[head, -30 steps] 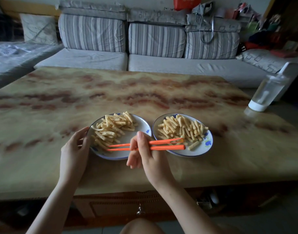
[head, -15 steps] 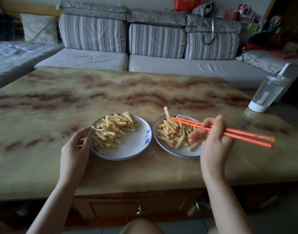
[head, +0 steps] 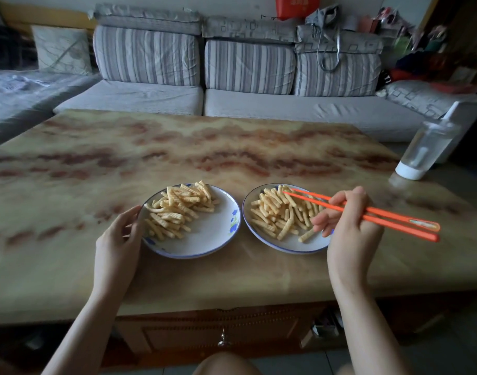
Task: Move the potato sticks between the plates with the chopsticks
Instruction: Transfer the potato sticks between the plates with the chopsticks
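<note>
Since half a second ago the chopsticks (head: 380, 215) have lowered their tips onto the right plate (head: 288, 246) at 12 o'clock. The right hand (head: 348, 226) has its fingers clamped on them; the left hand (head: 115, 236) curls its fingers on the left plate (head: 204, 240) rim at 9 o'clock. The potato sticks (head: 280, 216) are pale, crinkle-cut and heaped on both plates.

Your chopsticks (head: 394, 226) are smooth orange plastic. The plates (head: 207, 234) look like glazed ceramic. The potato sticks (head: 177, 209) are matt and ridged. The table (head: 232, 274) is polished, marble-patterned; the sofa cushions (head: 248, 66) are striped cloth.
</note>
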Motion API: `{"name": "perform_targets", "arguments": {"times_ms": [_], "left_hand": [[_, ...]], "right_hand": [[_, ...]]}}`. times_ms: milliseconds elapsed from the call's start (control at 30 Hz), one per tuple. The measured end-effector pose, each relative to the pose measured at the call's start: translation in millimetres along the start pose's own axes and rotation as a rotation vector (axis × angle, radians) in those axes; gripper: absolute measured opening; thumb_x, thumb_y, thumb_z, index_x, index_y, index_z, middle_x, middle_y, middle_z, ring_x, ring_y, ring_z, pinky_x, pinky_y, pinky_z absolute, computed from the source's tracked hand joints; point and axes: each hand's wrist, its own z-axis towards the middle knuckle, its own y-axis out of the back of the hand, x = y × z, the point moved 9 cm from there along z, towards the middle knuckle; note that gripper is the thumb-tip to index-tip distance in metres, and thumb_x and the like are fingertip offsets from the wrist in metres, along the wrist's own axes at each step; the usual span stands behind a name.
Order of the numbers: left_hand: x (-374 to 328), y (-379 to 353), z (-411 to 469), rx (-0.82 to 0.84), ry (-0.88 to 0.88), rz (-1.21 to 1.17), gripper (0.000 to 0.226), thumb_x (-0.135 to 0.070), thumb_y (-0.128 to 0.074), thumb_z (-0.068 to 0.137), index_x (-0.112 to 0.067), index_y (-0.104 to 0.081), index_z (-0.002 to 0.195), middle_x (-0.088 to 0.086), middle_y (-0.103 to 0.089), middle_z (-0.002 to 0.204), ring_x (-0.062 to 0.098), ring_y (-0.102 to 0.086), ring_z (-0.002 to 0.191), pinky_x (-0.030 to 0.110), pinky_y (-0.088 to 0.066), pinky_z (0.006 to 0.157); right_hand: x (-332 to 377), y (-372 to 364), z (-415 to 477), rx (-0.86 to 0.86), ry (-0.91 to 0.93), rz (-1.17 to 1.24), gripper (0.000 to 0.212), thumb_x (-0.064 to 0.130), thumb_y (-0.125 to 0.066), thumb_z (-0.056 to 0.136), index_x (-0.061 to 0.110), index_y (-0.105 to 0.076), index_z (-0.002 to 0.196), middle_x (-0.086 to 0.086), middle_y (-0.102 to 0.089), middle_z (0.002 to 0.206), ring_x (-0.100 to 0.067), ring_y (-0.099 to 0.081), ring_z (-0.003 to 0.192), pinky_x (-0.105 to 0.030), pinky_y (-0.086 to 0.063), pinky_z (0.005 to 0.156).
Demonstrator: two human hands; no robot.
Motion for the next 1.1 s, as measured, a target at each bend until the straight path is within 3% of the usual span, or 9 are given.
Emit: {"name": "perform_targets", "arguments": {"times_ms": [167,267,367,500,600,733,933,1100], "left_hand": [[-1.0,-0.7,0.6,0.000,-0.001,-0.012,0.026,-0.025,-0.057,0.093,-0.020,-0.066,0.117,-0.008,-0.063,0.096,0.005,-0.057,0.090,0.002,-0.033,0.064],[0.4,-0.8,0.7,-0.001,0.004,-0.011,0.027,-0.025,-0.057,0.093,-0.020,-0.065,0.118,-0.008,-0.063,0.097,0.004,-0.057,0.089,0.004,-0.034,0.065],[0.4,-1.0,0.8,-0.001,0.006,-0.004,0.027,-0.024,-0.057,0.093,-0.020,-0.065,0.119,-0.008,-0.062,0.096,0.005,-0.056,0.088,0.001,-0.034,0.064],[1.1,-0.1,0.6,-0.002,0.012,-0.002,0.027,-0.025,-0.057,0.093,-0.020,-0.066,0.118,-0.009,-0.062,0.094,0.001,-0.056,0.085,0.003,-0.035,0.065],[0.0,0.1,0.5,-0.005,0.005,-0.007,0.026,-0.024,-0.057,0.093,-0.020,-0.066,0.116,-0.010,-0.062,0.091,-0.004,-0.054,0.082,-0.001,-0.035,0.063],[0.5,0.0,-0.1,-0.005,0.011,-0.006,0.027,-0.020,-0.056,0.093,-0.020,-0.065,0.119,-0.009,-0.062,0.095,0.004,-0.056,0.089,0.015,-0.036,0.073],[0.4,0.4,-0.2,-0.007,0.007,-0.008,0.027,-0.024,-0.056,0.093,-0.018,-0.065,0.119,-0.011,-0.061,0.097,0.004,-0.056,0.091,0.020,-0.037,0.078],[2.4,0.5,0.7,-0.005,0.009,0.013,0.028,-0.018,-0.054,0.094,-0.018,-0.064,0.120,-0.011,-0.060,0.098,0.004,-0.055,0.092,0.019,-0.036,0.078]], "right_hand": [[0.7,-44.1,-29.3,0.269,-0.086,0.153,0.041,0.023,-0.030,0.103,0.003,-0.048,0.072,-0.009,-0.051,0.041,-0.020,-0.046,0.035,-0.021,-0.037,0.039],[-2.1,-78.8,-60.4,0.512,-0.097,0.171,0.043,0.034,-0.033,0.102,0.008,-0.051,0.072,-0.008,-0.054,0.044,-0.021,-0.048,0.038,-0.030,-0.037,0.041],[-6.9,-104.5,-88.5,0.708,-0.107,0.184,0.042,0.046,-0.035,0.094,0.014,-0.052,0.074,-0.008,-0.054,0.047,-0.021,-0.049,0.041,-0.028,-0.039,0.045],[-10.6,-123.1,-109.9,0.849,-0.100,0.149,0.037,0.048,-0.035,0.092,0.019,-0.051,0.076,-0.008,-0.054,0.051,-0.023,-0.050,0.046,-0.026,-0.042,0.050],[-13.0,-130.9,-116.5,0.883,-0.083,0.093,0.039,0.049,-0.034,0.093,0.017,-0.050,0.077,-0.010,-0.055,0.052,-0.028,-0.051,0.048,-0.033,-0.044,0.054],[-17.2,-135.6,-119.1,0.877,-0.087,0.034,0.041,0.052,-0.033,0.093,0.018,-0.050,0.077,-0.008,-0.056,0.053,-0.030,-0.052,0.050,-0.039,-0.045,0.056],[-16.6,-126.3,-109.5,0.763,-0.127,0.057,0.040,0.054,-0.034,0.091,0.026,-0.051,0.068,-0.003,-0.054,0.047,-0.022,-0.051,0.045,-0.028,-0.043,0.049],[-7.3,-103.0,-82.2,0.603,-0.142,0.164,0.041,0.034,-0.033,0.096,0.011,-0.051,0.068,-0.016,-0.052,0.044,-0.020,-0.050,0.037,-0.025,-0.040,0.040]]}}
